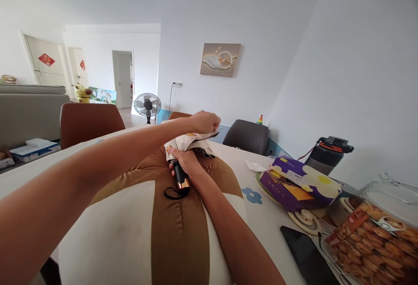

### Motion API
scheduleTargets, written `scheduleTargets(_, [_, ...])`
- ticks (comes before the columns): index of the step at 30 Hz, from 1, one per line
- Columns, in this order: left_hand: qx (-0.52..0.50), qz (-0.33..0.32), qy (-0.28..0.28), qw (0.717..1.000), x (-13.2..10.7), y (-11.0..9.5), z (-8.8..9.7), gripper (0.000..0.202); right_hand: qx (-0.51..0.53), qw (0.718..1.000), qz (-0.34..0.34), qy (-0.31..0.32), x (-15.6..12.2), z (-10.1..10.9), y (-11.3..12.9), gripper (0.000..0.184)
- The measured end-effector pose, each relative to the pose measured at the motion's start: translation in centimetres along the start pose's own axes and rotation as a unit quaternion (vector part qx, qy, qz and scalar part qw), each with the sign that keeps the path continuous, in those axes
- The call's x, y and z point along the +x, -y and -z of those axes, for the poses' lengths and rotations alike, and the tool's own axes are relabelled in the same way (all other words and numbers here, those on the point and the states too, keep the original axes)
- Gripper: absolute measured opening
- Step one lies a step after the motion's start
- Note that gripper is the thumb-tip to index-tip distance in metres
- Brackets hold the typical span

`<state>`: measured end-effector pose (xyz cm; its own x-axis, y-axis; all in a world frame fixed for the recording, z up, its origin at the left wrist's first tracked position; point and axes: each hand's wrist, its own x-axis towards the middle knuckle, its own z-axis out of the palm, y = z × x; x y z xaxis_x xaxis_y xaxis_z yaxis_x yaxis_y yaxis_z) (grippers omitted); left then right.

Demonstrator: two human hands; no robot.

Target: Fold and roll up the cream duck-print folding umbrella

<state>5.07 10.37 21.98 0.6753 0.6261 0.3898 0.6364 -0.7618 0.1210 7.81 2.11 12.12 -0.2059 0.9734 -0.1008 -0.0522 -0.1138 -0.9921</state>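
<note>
A folding umbrella with a white printed canopy and a black handle with a copper-coloured band rests over a large brown and white cushion. My right hand is closed around its canopy just above the handle, thumb along the fabric. A black wrist loop hangs from the handle's end. My left arm crosses over the right one. My left hand is closed at the far end of the canopy, by a dark-edged flap of fabric; its fingertips are partly hidden. The canopy looks folded, with loose pleats below the left hand.
The white table carries a purple box, a black phone, a clear container of brown snacks and a dark bottle on the right. A grey chair, a brown chair and a fan stand beyond.
</note>
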Motion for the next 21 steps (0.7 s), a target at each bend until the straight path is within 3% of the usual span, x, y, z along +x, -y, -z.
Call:
scheduleTargets(3, [-0.072,0.044,-0.158,0.984,-2.7,1.1,2.9,0.018,0.047,0.999,0.019,0.012,0.5,0.2,-0.3,0.013])
scheduleTargets(5, [-0.114,0.07,-0.257,0.957,-6.0,2.2,4.4,0.018,0.059,0.998,0.027,0.017,0.8,0.3,-0.4,0.012])
scheduleTargets(7, [-0.099,0.131,-0.312,0.936,-10.1,3.4,5.1,0.015,0.059,0.998,0.018,0.018,0.9,0.5,-0.4,0.013])
scheduleTargets(10, [-0.092,0.213,-0.282,0.931,-16.5,5.2,4.5,0.013,0.067,0.997,0.004,0.029,0.9,0.8,-0.3,0.018])
scheduleTargets(14, [-0.171,0.231,-0.173,0.942,-22.0,7.1,1.8,0.02,0.077,0.995,-0.008,0.061,0.5,1.3,0.0,0.032])
scheduleTargets(18, [-0.19,0.208,-0.143,0.949,-23.1,8.4,0.1,0.021,0.089,0.993,0.001,0.077,0.8,1.4,0.0,0.038])
scheduleTargets(21, [-0.167,0.208,-0.073,0.961,-22.4,9.1,0.3,0.019,0.063,0.996,0.014,0.053,1.4,1.1,-0.4,0.029])
